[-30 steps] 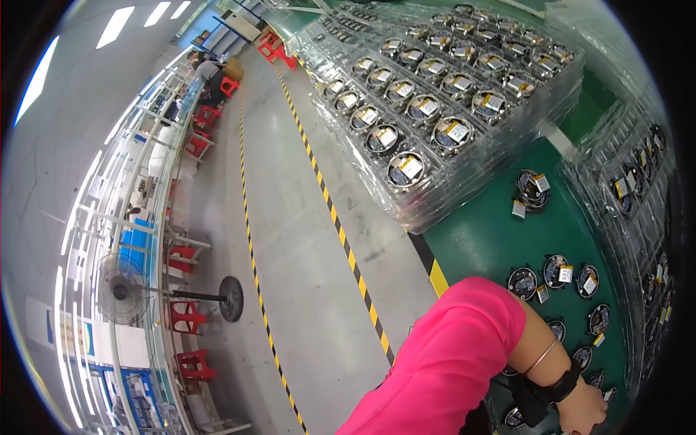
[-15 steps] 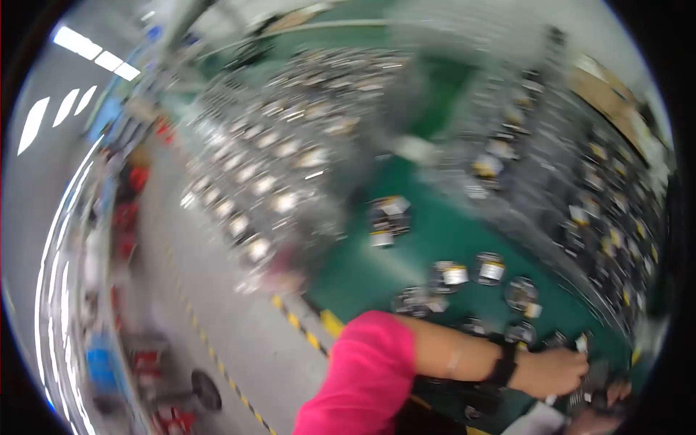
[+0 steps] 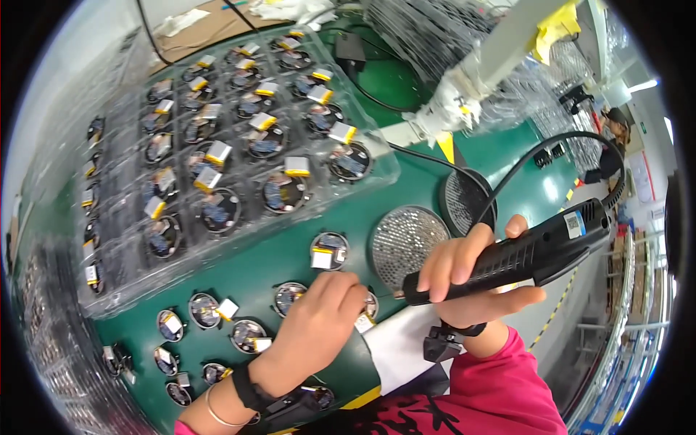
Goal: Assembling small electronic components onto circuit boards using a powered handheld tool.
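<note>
My right hand point(image 3: 471, 283) is wrapped round a black electric screwdriver point(image 3: 518, 254), with its cord curving up behind it. The tool points left, its tip near the front edge of a round tray point(image 3: 409, 243) covered in small silver pieces. My left hand point(image 3: 315, 322) is closed, its fingertips at the edge of a round circuit assembly point(image 3: 371, 304) partly hidden beneath them. Similar round assemblies lie around that hand: one point(image 3: 329, 251) just beyond it, another point(image 3: 289, 297) against its left side, and one point(image 3: 249, 336) farther left, each with a small silver pack.
A clear plastic tray point(image 3: 239, 239) holds several round assemblies at the back left. A second round tray point(image 3: 464, 199) is dark. White cloth or paper point(image 3: 406, 344) lies at the front edge of the green table point(image 3: 333, 217). A metal post point(image 3: 500, 54) stands behind; another person point(image 3: 616, 134) is far right.
The view has swung right and down onto the bench, from a blurred, tilted view. Both hands now show near the middle, with the screwdriver plainly visible in my right hand.
</note>
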Action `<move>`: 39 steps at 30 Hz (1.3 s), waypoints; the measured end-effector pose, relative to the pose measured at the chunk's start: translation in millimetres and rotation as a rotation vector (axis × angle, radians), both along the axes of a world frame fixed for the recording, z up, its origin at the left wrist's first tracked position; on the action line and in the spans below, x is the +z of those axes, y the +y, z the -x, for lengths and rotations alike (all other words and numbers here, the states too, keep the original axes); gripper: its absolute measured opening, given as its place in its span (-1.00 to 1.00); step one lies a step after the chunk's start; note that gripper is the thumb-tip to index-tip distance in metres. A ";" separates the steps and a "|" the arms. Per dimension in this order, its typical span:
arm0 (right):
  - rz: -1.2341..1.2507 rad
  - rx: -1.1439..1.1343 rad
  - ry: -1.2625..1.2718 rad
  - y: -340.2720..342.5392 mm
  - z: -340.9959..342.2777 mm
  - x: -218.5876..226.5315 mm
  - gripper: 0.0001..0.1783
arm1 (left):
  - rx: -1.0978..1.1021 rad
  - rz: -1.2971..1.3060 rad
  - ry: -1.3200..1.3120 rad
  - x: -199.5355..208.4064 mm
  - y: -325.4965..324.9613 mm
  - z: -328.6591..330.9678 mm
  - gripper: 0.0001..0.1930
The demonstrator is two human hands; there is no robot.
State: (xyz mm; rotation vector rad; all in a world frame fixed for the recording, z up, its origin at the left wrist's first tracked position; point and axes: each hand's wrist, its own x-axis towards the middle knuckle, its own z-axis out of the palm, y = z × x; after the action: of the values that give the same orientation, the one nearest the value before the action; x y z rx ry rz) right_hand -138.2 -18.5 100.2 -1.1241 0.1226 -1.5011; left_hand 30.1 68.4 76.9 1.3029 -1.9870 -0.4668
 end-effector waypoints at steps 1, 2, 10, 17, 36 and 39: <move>0.028 0.024 -0.010 1.4 0.8 -0.1 -0.17 | 0.011 0.002 -0.001 1.1 -0.2 1.3 -0.75; 0.055 0.051 -0.020 2.7 3.1 0.1 -0.16 | 0.025 0.003 -0.003 1.9 -0.5 2.5 -0.74; 0.028 0.159 0.159 4.0 8.5 -3.3 -0.19 | -0.018 -0.005 -0.079 3.7 -1.2 1.5 -0.73; 0.080 0.148 0.082 3.3 3.5 -8.0 -0.20 | 0.014 -0.068 -0.018 6.3 -3.9 4.5 -0.68; 0.010 0.173 0.085 1.2 6.4 -8.4 -0.19 | -0.049 0.127 -0.245 2.7 -0.7 -2.7 -0.68; -0.019 0.150 0.081 1.7 6.0 -8.9 -0.18 | -0.047 0.151 -0.238 -0.2 -0.8 -3.1 -0.68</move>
State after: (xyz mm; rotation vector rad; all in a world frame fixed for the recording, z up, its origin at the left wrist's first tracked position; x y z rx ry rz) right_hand -144.2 -16.8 91.3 -1.1536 0.1056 -1.3201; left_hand 33.2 67.6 76.7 1.2675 -2.2060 -0.1853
